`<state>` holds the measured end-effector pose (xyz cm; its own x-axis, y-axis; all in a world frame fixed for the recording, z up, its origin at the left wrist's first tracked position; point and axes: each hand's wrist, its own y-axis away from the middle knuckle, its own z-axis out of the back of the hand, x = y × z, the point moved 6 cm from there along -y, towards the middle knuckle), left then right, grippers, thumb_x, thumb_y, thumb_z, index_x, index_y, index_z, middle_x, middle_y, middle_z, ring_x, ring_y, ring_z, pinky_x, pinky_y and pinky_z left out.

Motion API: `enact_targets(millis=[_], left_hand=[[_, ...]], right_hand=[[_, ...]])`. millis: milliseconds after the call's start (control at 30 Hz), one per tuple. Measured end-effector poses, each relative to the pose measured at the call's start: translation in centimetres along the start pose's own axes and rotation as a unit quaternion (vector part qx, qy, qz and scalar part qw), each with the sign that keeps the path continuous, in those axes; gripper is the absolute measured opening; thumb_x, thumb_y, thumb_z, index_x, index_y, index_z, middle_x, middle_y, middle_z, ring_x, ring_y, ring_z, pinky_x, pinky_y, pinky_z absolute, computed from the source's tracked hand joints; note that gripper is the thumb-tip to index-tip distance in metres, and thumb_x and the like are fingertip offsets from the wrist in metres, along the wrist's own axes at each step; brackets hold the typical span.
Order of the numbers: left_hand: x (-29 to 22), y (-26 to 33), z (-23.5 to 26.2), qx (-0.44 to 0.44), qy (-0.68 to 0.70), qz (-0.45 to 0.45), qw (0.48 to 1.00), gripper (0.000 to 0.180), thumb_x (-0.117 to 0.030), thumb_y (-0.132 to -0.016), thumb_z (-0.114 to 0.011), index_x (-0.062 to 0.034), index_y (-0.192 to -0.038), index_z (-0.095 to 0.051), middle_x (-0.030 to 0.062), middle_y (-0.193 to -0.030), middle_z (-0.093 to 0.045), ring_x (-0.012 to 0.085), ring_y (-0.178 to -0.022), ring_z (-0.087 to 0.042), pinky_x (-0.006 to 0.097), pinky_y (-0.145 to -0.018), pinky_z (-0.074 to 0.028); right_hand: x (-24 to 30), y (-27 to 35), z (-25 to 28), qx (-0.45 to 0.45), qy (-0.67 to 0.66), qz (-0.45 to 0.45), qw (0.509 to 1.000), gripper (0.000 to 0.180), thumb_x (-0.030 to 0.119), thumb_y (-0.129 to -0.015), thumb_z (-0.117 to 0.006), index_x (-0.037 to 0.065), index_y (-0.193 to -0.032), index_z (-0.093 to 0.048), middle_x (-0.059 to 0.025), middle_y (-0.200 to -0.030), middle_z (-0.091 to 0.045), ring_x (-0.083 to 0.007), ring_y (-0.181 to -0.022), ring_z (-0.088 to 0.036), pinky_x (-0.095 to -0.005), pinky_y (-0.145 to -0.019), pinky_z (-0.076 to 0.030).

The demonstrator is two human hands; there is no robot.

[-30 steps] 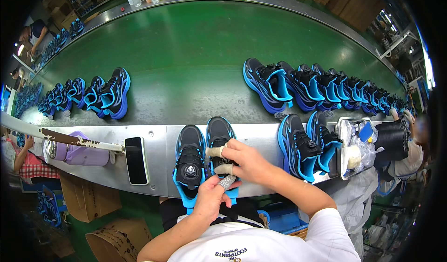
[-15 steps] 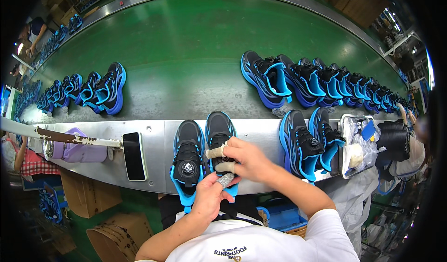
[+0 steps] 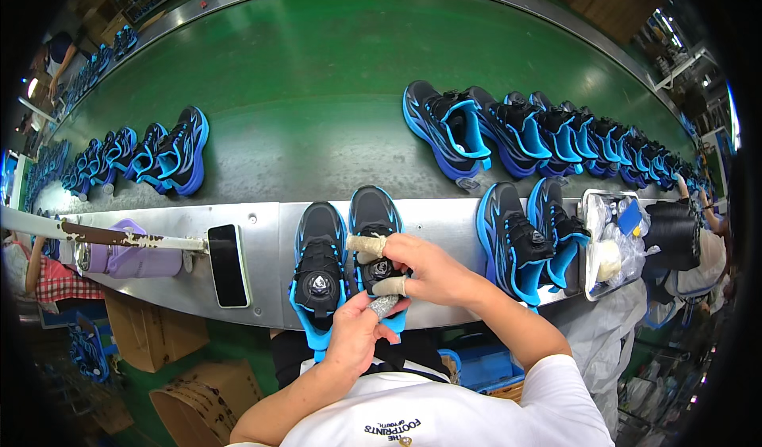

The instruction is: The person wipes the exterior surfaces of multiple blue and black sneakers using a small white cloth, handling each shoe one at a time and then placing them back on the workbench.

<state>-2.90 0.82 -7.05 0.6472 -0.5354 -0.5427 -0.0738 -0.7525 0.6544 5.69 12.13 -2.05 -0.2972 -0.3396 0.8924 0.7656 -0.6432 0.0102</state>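
Observation:
Two black and blue sneakers stand side by side before me, toes pointing away: the left sneaker is untouched, and the right sneaker is between my hands. My right hand bends over it from the right, its fingers, some in pale wraps, closed about the round black dial on the tongue. My left hand grips the same sneaker low at its collar; a grey speckled wrap shows at its fingertip. The heel is partly hidden behind my hands.
Another pair of sneakers stands right, beside a metal tray of plastic bags. Rows of sneakers line the green belt. Left lie a phone, a purple bottle and a worn pole. Cardboard boxes stand below.
My right hand's wrapped fingers have shifted slightly on the sneaker, and more of the dial shows. Sneakers on the belt appear a little farther left. My left hand stays nearly in place.

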Motion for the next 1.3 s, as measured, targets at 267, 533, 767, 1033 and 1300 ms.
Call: enact_targets(millis=[267,533,767,1033,1300], left_hand=[[0.6,0.3,0.2,-0.001,0.003,0.005,1.0,0.025,0.0,-0.095,-0.048,0.0022,-0.118,-0.059,0.0116,-0.114,-0.065,0.0206,-0.106,-0.066,0.027,-0.054,-0.055],[-0.4,2.0,0.8,0.027,-0.038,0.032,0.998,0.027,-0.005,-0.096,-0.049,0.0034,-0.12,-0.058,0.0145,-0.115,-0.065,0.0207,-0.1,-0.066,0.027,-0.053,-0.054],[-11.4,5.7,2.5,-0.124,-0.619,-0.374,0.68,0.034,-0.003,-0.073,-0.072,-0.0034,-0.107,-0.066,0.0084,-0.095,-0.056,0.0193,-0.075,-0.054,0.029,-0.067,-0.046],[-11.5,3.9,3.1,0.014,-0.59,-0.343,0.731,0.035,0.001,-0.075,-0.068,-0.0048,-0.11,-0.065,0.0046,-0.094,-0.056,0.0147,-0.074,-0.052,0.025,-0.065,-0.044],[-11.8,3.2,3.5,0.071,-0.602,-0.406,0.684,0.036,-0.001,-0.075,-0.066,-0.0046,-0.11,-0.063,0.0075,-0.101,-0.059,0.0218,-0.093,-0.058,0.029,-0.075,-0.048]], right_hand=[[1.0,1.0,-0.6,-0.05,0.005,0.012,0.999,0.049,0.009,-0.081,-0.069,0.01,-0.129,-0.06,-0.0099,-0.092,-0.055,-0.0263,-0.087,-0.055,-0.0342,-0.076,-0.046],[0.4,1.7,-1.4,-0.104,0.043,0.005,0.994,0.052,0.017,-0.079,-0.074,0.013,-0.129,-0.06,-0.0089,-0.09,-0.056,-0.0234,-0.08,-0.056,-0.0337,-0.072,-0.047],[-1.4,-3.2,1.5,-0.168,0.001,-0.029,0.985,0.058,0.02,-0.086,-0.071,0.011,-0.139,-0.051,-0.0088,-0.105,-0.059,-0.0159,-0.082,-0.054,-0.0282,-0.076,-0.046],[-3.5,-12.8,-6.0,0.011,0.122,-0.019,0.992,0.049,0.039,-0.093,-0.059,0.013,-0.134,-0.054,-0.0213,-0.131,-0.052,-0.0399,-0.122,-0.047,-0.0469,-0.103,-0.038],[-4.5,-14.0,-8.9,0.149,0.123,-0.038,0.98,0.053,0.037,-0.093,-0.058,0.012,-0.139,-0.049,-0.0217,-0.137,-0.046,-0.0421,-0.126,-0.042,-0.0461,-0.108,-0.035]])
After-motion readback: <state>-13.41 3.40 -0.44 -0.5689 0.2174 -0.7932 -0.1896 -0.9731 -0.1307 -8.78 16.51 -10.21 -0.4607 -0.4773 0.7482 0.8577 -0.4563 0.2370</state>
